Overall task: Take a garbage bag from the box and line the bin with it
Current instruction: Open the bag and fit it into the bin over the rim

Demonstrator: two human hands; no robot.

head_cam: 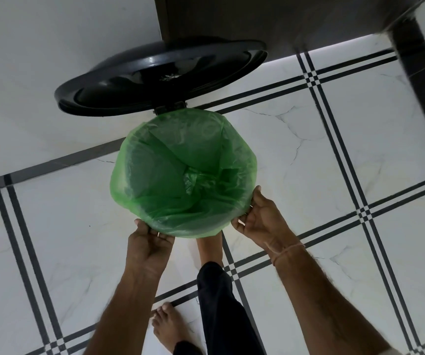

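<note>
A translucent green garbage bag (180, 172) is spread inside a round bin and folded over its whole rim, so the bin's wall is hidden. The bin's black lid (160, 78) stands tipped open at the far side. My left hand (148, 242) grips the bag's folded edge at the near left of the rim. At the near right of the rim, my right hand (260, 221) holds the bag's edge the same way. The bag's bottom bunches near the middle. No box is in view.
The bin stands on a white marble-look floor (309, 155) with black double stripes, close to a white wall (39, 60). A dark wooden door or cabinet (257, 19) is at the back. My bare foot (210, 249) is under the bin's near edge; another foot (168, 324) stands behind.
</note>
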